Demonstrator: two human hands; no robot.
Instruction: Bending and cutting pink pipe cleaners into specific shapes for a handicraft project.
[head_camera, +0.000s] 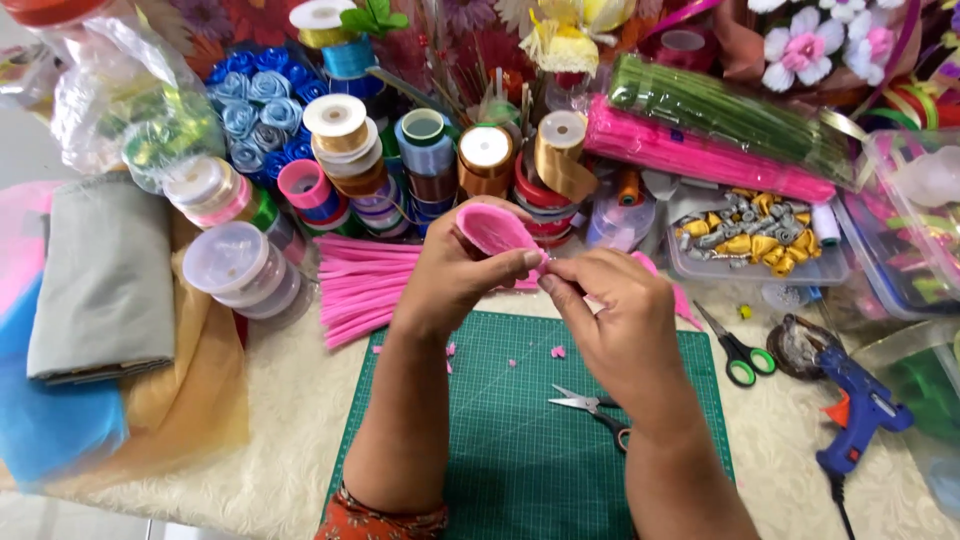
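Pinching pink petal between left hand fingers; right hand fingers grasping its lower tip.

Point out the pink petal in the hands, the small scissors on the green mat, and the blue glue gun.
pink petal (492, 228), head view, on its curved upper face.
small scissors (583, 403), head view, at the pivot.
blue glue gun (858, 400), head view, on the body.

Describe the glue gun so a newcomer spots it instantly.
Start at the green cutting mat and look right, past the green-handled scissors. The blue plastic glue gun lies near the table's right edge; only it has an orange trigger and a black cord.
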